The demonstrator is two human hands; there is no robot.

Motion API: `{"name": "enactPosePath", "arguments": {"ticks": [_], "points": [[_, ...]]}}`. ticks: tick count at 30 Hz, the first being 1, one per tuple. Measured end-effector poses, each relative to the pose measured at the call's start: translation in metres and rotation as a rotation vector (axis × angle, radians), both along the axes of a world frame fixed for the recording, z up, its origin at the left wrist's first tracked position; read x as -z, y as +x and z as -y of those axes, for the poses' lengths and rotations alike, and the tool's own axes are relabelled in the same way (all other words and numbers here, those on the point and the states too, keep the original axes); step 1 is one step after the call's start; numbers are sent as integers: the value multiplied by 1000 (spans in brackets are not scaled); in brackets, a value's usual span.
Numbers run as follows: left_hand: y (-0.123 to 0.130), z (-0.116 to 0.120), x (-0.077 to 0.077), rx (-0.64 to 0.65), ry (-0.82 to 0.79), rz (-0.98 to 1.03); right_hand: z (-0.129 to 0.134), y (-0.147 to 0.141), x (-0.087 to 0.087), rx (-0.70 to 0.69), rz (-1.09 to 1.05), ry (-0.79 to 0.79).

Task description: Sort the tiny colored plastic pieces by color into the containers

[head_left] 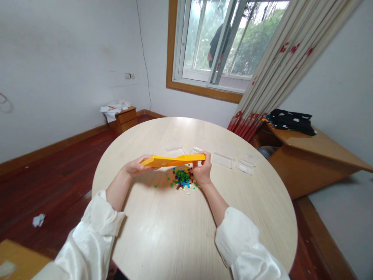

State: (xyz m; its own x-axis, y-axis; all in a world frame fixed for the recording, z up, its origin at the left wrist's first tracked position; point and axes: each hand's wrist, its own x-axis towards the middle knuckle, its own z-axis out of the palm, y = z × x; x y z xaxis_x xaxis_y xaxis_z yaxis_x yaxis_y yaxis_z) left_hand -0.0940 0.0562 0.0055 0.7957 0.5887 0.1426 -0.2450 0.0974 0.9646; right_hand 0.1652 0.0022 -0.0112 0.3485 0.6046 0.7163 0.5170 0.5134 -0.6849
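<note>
Both of my hands hold a flat orange-yellow plastic tray (170,160), seen nearly edge-on above the middle of the table. My left hand (136,166) is closed around its left end. At the right end, my right hand (203,172) grips it with fingers wrapped over the edge. Beneath the tray lies a pile of tiny building bricks (183,177) in green, blue, brown, yellow and cream, with a few loose ones scattered around it. The tray's inner face is mostly hidden by the viewing angle.
Several clear plastic boxes stand behind the tray, among them a long box (222,160) and a small one (245,167). All this is on a round pale wooden table (163,233). A brown wooden cabinet (309,155) with dark cloth (291,122) stands at right.
</note>
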Motion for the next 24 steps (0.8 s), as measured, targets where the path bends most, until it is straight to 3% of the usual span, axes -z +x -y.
{"name": "enactPosePath", "arguments": {"ticks": [4,7,13,24], "points": [[4,2,-2,-73,-62,93,0,-1,-2,8,-34,-15],[9,4,-7,-242,-120,201,-2,-4,-4,-18,-129,-39],[18,1,-16,-623,-197,331,-5,-20,-12,-218,-412,-142],[30,1,-13,-645,-209,66,-1,-45,-18,-469,-587,-411]]}}
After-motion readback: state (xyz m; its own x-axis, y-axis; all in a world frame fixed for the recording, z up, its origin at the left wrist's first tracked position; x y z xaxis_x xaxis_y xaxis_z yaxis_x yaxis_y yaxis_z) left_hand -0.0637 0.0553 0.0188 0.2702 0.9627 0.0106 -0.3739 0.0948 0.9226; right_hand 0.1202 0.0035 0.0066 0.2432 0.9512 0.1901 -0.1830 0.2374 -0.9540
